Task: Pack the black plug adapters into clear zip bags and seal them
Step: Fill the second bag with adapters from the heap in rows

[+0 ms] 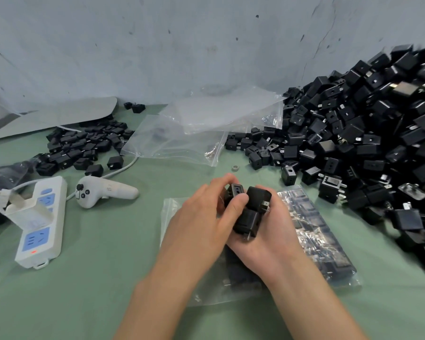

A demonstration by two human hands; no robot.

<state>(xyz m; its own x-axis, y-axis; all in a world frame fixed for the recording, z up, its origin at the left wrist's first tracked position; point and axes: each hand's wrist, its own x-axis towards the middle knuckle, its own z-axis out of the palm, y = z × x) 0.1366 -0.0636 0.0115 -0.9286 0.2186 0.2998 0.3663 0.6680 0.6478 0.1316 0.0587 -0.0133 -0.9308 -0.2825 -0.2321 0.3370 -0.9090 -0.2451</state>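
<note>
While a clutch of black adapters (249,212) sits gripped in the curled fingers of left hand (199,217) and right hand (270,239), just left of the packed bag (319,236), another bag (174,212) beneath seems part-filled. The huge pile (378,133) right of the packed bag is still unpacked.

bare cloth (88,290) runs from 6 round to 8 o'clock, my widest way in. at 9 the strip (38,241) and controller (108,191) block the left, a small adapter heap (84,146) behind them at 10. loose bags (182,138) lie across 12. the big heap (366,133) walls off 1 through 4, a packed bag (314,231) just beside my right hand (263,239) at 3.
</note>
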